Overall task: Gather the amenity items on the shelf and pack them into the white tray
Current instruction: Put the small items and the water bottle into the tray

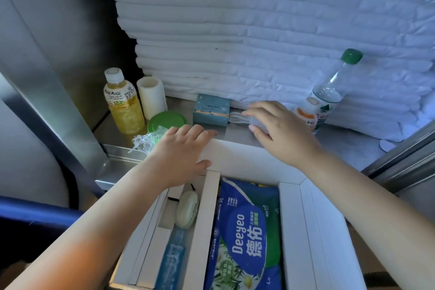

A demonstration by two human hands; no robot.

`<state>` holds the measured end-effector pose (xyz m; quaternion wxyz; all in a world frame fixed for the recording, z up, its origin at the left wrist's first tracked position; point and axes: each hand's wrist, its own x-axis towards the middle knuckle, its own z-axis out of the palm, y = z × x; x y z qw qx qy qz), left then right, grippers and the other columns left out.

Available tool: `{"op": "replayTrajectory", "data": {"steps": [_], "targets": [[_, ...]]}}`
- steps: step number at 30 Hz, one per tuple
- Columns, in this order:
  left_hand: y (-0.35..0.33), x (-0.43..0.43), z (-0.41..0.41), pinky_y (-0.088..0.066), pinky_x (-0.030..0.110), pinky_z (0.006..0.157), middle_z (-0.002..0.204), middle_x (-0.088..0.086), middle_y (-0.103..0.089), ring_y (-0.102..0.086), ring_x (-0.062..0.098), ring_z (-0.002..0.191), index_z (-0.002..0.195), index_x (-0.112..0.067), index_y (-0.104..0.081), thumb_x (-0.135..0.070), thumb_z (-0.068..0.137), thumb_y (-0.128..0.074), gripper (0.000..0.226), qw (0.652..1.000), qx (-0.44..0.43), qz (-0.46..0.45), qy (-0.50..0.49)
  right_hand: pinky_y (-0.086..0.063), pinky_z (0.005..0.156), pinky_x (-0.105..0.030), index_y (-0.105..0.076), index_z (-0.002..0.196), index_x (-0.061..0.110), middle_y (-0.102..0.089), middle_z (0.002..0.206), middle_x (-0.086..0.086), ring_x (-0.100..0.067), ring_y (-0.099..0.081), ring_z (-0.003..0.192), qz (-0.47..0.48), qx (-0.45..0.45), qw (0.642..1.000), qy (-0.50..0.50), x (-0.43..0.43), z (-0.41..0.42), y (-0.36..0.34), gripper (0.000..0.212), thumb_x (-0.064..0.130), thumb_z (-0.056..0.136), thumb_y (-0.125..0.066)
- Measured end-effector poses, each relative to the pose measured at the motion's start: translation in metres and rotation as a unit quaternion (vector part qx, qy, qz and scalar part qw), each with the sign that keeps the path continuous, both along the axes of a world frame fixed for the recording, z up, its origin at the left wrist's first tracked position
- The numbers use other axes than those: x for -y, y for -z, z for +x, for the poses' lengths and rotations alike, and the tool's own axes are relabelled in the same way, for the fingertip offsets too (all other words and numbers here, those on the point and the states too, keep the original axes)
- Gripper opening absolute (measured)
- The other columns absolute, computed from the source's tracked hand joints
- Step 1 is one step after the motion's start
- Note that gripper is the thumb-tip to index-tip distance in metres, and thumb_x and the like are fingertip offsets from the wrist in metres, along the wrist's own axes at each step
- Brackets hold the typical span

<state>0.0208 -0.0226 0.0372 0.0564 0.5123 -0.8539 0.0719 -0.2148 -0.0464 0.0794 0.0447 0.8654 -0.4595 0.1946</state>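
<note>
A white tray (pixel 294 219) with dividers stands against the metal shelf (pixel 117 129). It holds a blue Deeyeo wipes pack (pixel 247 231), a pale oval case (pixel 187 212) and a blue sachet (pixel 173 261). My left hand (pixel 179 155) rests on the tray's far left rim, fingers straight. My right hand (pixel 280 129) reaches over the shelf, its fingers curled round a small pale grey packet (pixel 237 117). Next to that packet sits a teal box (pixel 211 109).
At the shelf's left stand a yellow Mogu Mogu bottle (pixel 123 101), a white roll (pixel 151 96), a green lid (pixel 167 122) and crumpled plastic wrap (pixel 143 140). An orange Mogu Mogu bottle (pixel 307 115) and a green-capped water bottle (pixel 332 92) stand right. Stacked white linens (pixel 259 30) fill the back.
</note>
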Motion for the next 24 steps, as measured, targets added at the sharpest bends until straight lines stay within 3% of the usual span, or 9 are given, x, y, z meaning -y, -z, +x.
{"op": "replayTrajectory", "data": {"steps": [3,6,11,16,24], "targets": [[0.000,0.000,0.001,-0.026,0.030,0.102,0.138,-0.007,-0.033,-0.035,0.016,0.125,0.146,-0.029,-0.010,-0.056,0.090,-0.037,0.067,1.000,0.000,-0.005,0.000,-0.041,0.091,-0.029,-0.063,0.115,0.010,-0.059,0.118,-0.003,-0.022,-0.051,0.112,-0.056,0.046,0.997,0.036,-0.002,-0.012,-0.011,0.027,0.010,0.088,-0.059],[-0.001,-0.001,0.000,-0.026,0.030,0.102,0.138,-0.007,-0.034,-0.035,0.015,0.125,0.146,-0.029,-0.011,-0.056,0.090,-0.037,0.067,1.000,-0.004,-0.003,0.002,-0.043,0.093,-0.034,-0.061,0.118,0.013,-0.056,0.121,-0.001,-0.021,-0.050,0.115,-0.030,0.059,0.997,0.048,0.007,-0.012,-0.015,0.028,0.014,0.089,-0.058],[-0.001,-0.001,0.000,-0.025,0.030,0.102,0.138,-0.007,-0.033,-0.035,0.015,0.125,0.146,-0.028,-0.011,-0.055,0.091,-0.037,0.066,1.000,-0.007,-0.005,0.003,-0.034,0.103,-0.032,-0.048,0.133,0.013,-0.046,0.137,-0.002,-0.020,-0.040,0.126,0.079,-0.028,0.996,-0.013,0.057,0.028,-0.002,0.045,0.026,0.091,-0.057],[-0.003,-0.002,-0.001,-0.026,0.031,0.099,0.136,-0.005,-0.034,-0.035,0.017,0.122,0.146,-0.027,-0.011,-0.053,0.092,-0.036,0.065,1.000,0.002,-0.016,0.000,-0.029,0.109,-0.036,-0.031,0.145,0.012,-0.030,0.151,-0.007,-0.026,-0.033,0.135,0.162,-0.184,0.969,-0.029,0.095,0.067,0.030,0.062,0.032,0.091,-0.056],[-0.003,-0.002,-0.002,-0.026,0.030,0.098,0.136,-0.005,-0.035,-0.036,0.017,0.121,0.146,-0.027,-0.011,-0.053,0.092,-0.037,0.065,1.000,-0.005,-0.024,-0.002,-0.020,0.111,-0.028,-0.031,0.147,0.021,-0.025,0.155,0.000,-0.019,-0.027,0.140,0.188,-0.150,0.969,-0.053,0.097,0.056,0.039,0.063,0.017,0.090,-0.058]]}}
